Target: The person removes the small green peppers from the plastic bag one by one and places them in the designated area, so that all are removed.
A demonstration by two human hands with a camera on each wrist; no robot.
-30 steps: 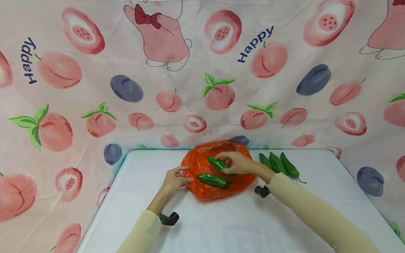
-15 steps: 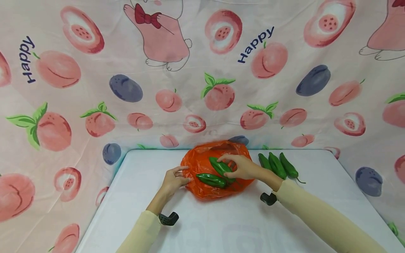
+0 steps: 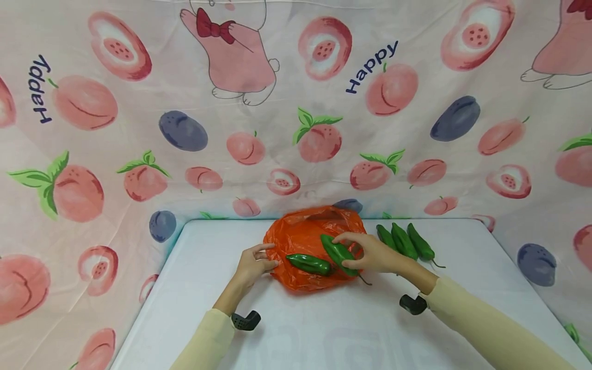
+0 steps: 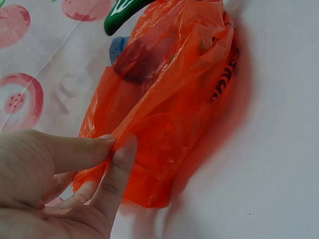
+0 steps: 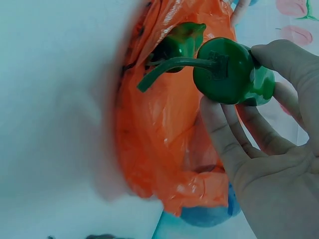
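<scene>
An orange plastic bag (image 3: 296,234) lies spread at the back of the table, with one green pepper (image 3: 309,264) on it near its front. My left hand (image 3: 252,264) pinches the bag's left edge between thumb and fingers, as the left wrist view of the bag (image 4: 159,144) shows. Over the bag's right part, my right hand (image 3: 376,254) holds a second green pepper (image 3: 337,253) with thumb and fingertips around its sides. That pepper tilts, its stem end toward the front right. In the right wrist view the held pepper (image 5: 222,74) shows its curved stem.
Three green peppers (image 3: 404,241) lie side by side on the white table (image 3: 324,329), just right of the bag. A pink fruit-printed cloth (image 3: 259,123) hangs directly behind the table. Black devices (image 3: 246,320) sit at both wrists.
My right hand has moved to the right and slightly toward the front with its pepper, which now stands apart from the other pepper on the bag. The left hand has stayed in place.
</scene>
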